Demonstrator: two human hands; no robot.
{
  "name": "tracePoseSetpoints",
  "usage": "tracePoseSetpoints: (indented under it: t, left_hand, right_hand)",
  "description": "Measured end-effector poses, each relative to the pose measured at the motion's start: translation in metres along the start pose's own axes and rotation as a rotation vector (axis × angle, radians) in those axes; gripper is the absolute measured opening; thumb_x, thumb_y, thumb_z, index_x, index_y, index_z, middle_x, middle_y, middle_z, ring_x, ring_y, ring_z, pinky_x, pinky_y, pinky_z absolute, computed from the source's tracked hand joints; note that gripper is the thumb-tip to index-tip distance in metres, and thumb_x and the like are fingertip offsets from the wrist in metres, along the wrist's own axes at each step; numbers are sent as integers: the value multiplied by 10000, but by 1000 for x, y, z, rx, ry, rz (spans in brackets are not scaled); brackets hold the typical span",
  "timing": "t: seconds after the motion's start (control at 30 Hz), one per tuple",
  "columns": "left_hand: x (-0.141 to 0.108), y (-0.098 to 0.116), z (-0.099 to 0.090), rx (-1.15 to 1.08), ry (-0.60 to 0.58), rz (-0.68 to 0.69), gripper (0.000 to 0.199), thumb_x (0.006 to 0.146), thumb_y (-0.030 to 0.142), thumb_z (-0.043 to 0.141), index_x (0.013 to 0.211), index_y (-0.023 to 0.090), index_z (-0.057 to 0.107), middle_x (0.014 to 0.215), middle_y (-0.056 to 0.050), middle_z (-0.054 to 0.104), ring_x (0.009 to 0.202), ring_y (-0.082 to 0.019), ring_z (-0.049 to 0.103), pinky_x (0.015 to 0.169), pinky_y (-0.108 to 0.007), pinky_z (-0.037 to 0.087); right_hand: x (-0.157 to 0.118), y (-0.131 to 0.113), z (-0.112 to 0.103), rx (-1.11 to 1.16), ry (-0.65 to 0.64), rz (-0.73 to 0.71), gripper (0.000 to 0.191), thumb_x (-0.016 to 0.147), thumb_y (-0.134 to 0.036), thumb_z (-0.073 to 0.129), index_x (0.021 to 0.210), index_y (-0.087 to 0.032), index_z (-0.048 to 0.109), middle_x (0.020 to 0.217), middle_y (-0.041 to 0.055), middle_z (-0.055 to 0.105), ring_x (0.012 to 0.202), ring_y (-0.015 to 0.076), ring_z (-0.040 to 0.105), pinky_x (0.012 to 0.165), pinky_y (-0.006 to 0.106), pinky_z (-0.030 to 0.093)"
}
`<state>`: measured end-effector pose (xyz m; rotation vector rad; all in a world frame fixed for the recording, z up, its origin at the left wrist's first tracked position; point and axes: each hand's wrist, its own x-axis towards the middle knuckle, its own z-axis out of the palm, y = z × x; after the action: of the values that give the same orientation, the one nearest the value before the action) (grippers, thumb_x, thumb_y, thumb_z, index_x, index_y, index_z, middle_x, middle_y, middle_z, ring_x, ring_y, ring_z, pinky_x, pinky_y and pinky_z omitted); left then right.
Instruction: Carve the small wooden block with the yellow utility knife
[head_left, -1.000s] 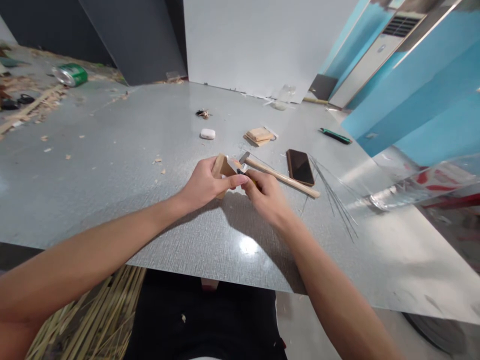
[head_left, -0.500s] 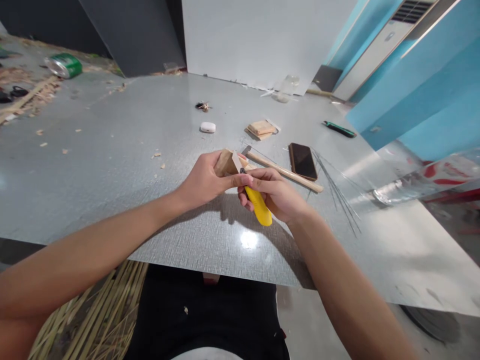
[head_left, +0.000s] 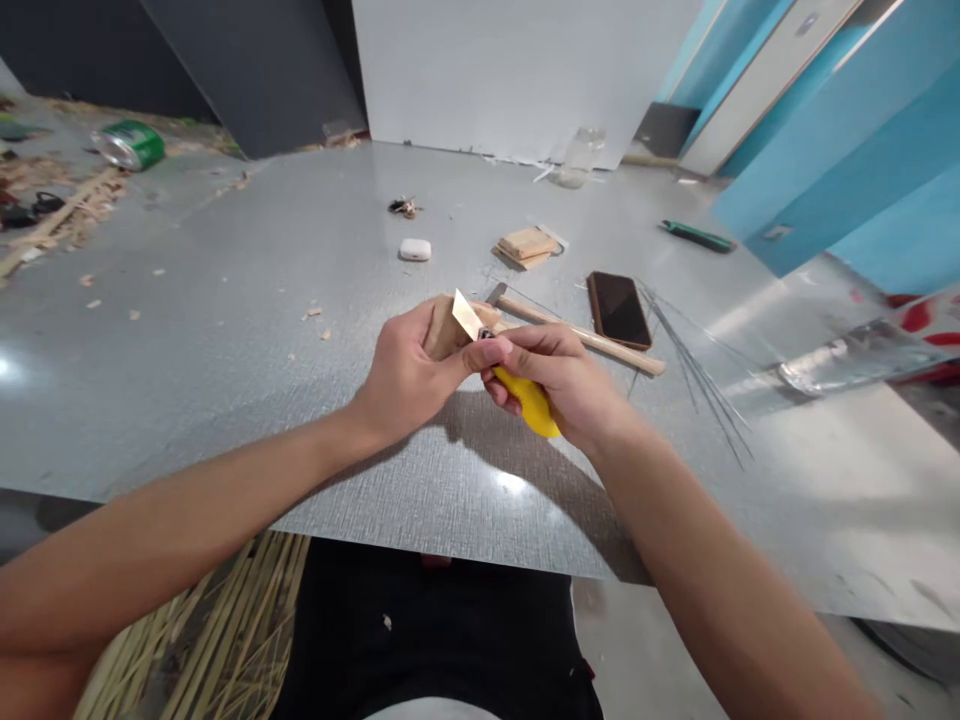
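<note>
My left hand is closed around a small piece of wood, its thumb stretched along the near side toward my other hand. In my right hand is a yellow utility knife, its bare blade slanting up and left in front of the wood. My left thumb tip meets the right thumb close to the base of the blade. Whether the edge touches the wood I cannot tell. Just beyond my hands lies a hammer with a wooden handle, partly hidden by my fingers.
Farther back lie a white case, keys and stacked wood pieces. On the right are a phone, thin wires and a green cutter. A green can and shavings lie far left. Bamboo strips are below the table edge.
The knife has turned a little, its blade pointing farther left and its handle end swinging right. Both hands keep their hold. The whole view has shifted slightly.
</note>
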<state>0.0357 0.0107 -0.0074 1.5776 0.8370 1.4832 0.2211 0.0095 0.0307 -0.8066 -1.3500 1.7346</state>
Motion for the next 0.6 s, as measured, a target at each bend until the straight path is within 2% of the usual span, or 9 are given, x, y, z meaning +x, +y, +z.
tracePoseSetpoints:
  t: [0.13,0.3,0.37,0.47,0.6]
  left_hand:
    - [0,5,1,-2,-18,-54,405,834,552,915,949,198,754,813,-27,754,706,-169,730,613,-287,582]
    - [5,3,4,-6,53,-106,457,809,547,935,716,216,634,654,10,675,563,-147,669,504,-284,536]
    - [7,1,6,-23,67,-130,473,812,549,933,691,221,614,601,18,647,532,-149,657,475,-282,518]
    - [10,-1,6,-50,82,-193,449,787,534,958,729,213,650,635,5,681,563,-158,682,495,-281,539]
    - [12,-1,1,-100,54,-244,427,732,486,1003,810,203,692,747,-20,755,632,-171,720,551,-290,582]
  right_hand:
    - [0,5,4,-107,105,-54,246,885,-361,837,758,-160,775,651,14,640,564,119,586,498,241,436]
    - [5,19,18,-101,282,-143,337,987,-366,734,710,-175,711,631,7,619,540,101,528,506,246,409]
    - [6,22,22,-79,328,-155,363,1007,-378,712,702,-182,690,619,1,604,532,97,512,501,244,400]
    - [7,22,21,-59,307,-128,364,1007,-384,710,705,-182,685,620,5,605,532,99,516,500,240,402]
    - [6,14,10,-59,182,-39,316,968,-394,735,746,-169,719,620,15,607,532,107,523,483,234,384]
